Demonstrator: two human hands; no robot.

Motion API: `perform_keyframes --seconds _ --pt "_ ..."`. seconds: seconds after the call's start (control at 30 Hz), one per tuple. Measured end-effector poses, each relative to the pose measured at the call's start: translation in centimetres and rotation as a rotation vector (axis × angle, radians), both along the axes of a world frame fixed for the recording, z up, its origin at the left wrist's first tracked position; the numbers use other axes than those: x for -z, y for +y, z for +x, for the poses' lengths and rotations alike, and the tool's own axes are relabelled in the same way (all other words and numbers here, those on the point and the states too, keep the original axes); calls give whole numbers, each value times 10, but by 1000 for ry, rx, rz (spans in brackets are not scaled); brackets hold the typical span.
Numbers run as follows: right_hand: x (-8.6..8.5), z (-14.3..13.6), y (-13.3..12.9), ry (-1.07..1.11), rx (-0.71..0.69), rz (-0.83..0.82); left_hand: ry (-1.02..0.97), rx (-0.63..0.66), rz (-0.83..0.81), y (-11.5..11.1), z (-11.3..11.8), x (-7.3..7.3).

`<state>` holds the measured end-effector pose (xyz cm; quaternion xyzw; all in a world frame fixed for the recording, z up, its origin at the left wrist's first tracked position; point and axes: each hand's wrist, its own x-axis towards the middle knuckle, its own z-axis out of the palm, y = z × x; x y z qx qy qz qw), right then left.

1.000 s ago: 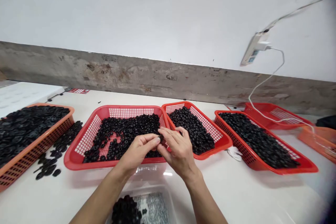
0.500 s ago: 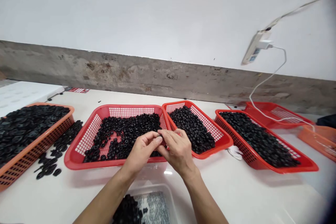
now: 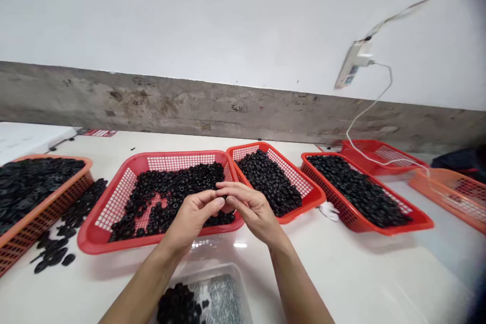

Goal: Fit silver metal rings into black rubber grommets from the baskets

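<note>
My left hand (image 3: pixel 193 217) and my right hand (image 3: pixel 248 207) meet fingertip to fingertip above the front right corner of a red basket (image 3: pixel 99 247) of small black rings (image 3: pixel 178 190). Both are closed in a pinch around a small dark piece, mostly hidden by the fingers, whose kind I cannot make out. Below my wrists stands a clear plastic tub (image 3: pixel 243 293) with black parts (image 3: pixel 178 304) on its left and a mass of small silvery pieces (image 3: pixel 224 293) on its right.
More red baskets, one (image 3: pixel 317 201) behind my right hand and another (image 3: pixel 425 225) farther right, hold black parts. An orange basket (image 3: pixel 81 185) stands left, loose black parts (image 3: pixel 53 250) beside it. A white cable (image 3: pixel 366 109) hangs from a power strip (image 3: pixel 351 66).
The view has turned slightly right, so most things sit farther left. The fingers of my right hand are now straighter and laid over the left fingertips.
</note>
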<state>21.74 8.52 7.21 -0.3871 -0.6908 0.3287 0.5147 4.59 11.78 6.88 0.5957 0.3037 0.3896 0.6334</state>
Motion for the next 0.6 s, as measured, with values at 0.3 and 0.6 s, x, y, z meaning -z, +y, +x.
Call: perform_keyframes --seconds 0.3,0.6 --pt "7 -7 5 29 95 79 -43 -57 -95 2 1 4" --pt "5 -15 2 44 140 109 -140 -62 -175 4 3 11"
